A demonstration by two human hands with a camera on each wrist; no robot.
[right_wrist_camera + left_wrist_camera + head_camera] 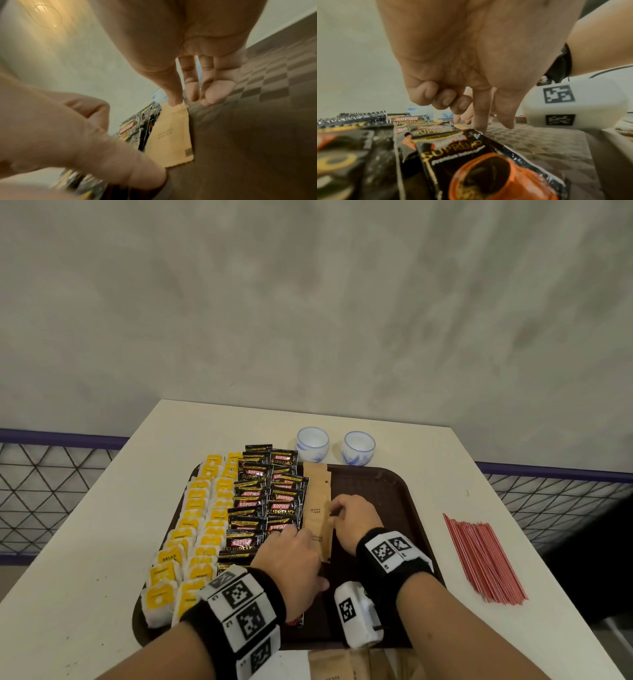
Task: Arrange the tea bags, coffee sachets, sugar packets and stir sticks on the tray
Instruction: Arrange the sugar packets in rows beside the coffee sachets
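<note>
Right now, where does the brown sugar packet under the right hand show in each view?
Head: brown sugar packet at tray centre, beside the right hand.
Left wrist: only a pale sliver beyond the sachets; uncertain.
Right wrist: centre, fingertip on its far end.
Shared landmark: Kopiko coffee sachets alongside.

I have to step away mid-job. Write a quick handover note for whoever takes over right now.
Left hand: index finger straight, touching the tray at the near coffee sachets' edge; holds nothing.
Right hand: straight fingers pressing on the brown sugar packets.
On the tray: tea bags in the left rows, coffee sachets in the middle, a column of sugar beside them.
Done: tea and coffee laid out.
Left: more sugar packets lie at the table's near edge; the stir sticks lie on the table, right of the tray.
</note>
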